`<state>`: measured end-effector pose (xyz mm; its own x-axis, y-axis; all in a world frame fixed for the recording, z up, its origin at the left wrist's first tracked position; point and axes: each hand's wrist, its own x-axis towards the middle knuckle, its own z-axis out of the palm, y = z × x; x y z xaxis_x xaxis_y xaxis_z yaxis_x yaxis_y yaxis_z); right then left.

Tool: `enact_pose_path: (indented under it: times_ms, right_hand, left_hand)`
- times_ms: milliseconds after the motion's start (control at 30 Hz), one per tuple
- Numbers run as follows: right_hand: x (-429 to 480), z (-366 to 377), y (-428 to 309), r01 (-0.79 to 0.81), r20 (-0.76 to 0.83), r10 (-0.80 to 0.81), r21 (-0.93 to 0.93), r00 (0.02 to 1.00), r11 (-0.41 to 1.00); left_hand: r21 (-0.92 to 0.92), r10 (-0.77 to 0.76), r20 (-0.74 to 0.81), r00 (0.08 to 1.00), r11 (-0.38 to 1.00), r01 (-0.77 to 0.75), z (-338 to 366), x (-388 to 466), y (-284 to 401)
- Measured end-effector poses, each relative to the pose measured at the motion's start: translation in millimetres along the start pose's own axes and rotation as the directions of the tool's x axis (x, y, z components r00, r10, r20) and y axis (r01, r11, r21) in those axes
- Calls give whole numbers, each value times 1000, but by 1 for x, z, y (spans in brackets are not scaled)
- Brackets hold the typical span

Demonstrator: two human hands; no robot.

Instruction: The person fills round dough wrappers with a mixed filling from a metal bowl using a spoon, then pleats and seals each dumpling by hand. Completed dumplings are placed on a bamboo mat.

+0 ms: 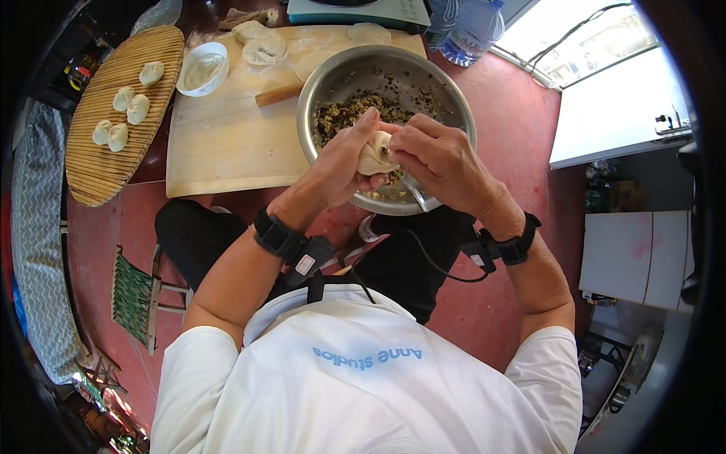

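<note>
Over a steel bowl [454, 96] of chopped filling [349, 110], my left hand [343, 162] cradles a dough bun [375, 154]. My right hand [434, 156] pinches the pleated dough at the bun's right side, where a small gap shows dark filling. A metal spoon [414, 192] leans in the bowl below my right hand; its lower end is hidden. Left of the bowl, a wooden rolling pin [278, 95] lies partly hidden by the rim on the wooden board [227, 147]. Flattened dough wrappers [312, 63] lie behind it.
Several shaped buns [138, 109] sit on a round slatted tray [105, 164] at the left. A white bowl of flour [204, 71] stands at the board's left edge. Behind the board is a cooker [391, 12], with plastic water bottles [468, 34] beside it. A folding stool [136, 301] stands at lower left.
</note>
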<state>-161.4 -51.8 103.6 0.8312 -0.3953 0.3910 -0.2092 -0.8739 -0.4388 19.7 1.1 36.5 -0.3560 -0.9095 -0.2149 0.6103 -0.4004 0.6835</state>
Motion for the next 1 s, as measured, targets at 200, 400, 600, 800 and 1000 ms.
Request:
enact_pose_path:
  times_ms: [200,400,600,800,1000]
  right_hand:
    - [1,-4,-2,43,17,-44,50,999,998]
    - [5,-1,-2,24,32,-26,70,999,997]
    - [8,1,2,51,27,-53,79,998,996]
    - [7,1,-7,-161,-50,159,-29,986,987]
    - [10,11,-12,-143,69,154,-139,986,980]
  left_hand:
    - [-52,67,-8,998,996,-67,2,-4,-5]
    - [159,59,-65,996,986,-48,3,-1,-1]
    - [59,4,-185,983,998,7,11,0,-3]
    - [-108,33,-97,995,993,-44,3,-2,-3]
    - [-137,87,-198,976,984,-116,9,1,-11]
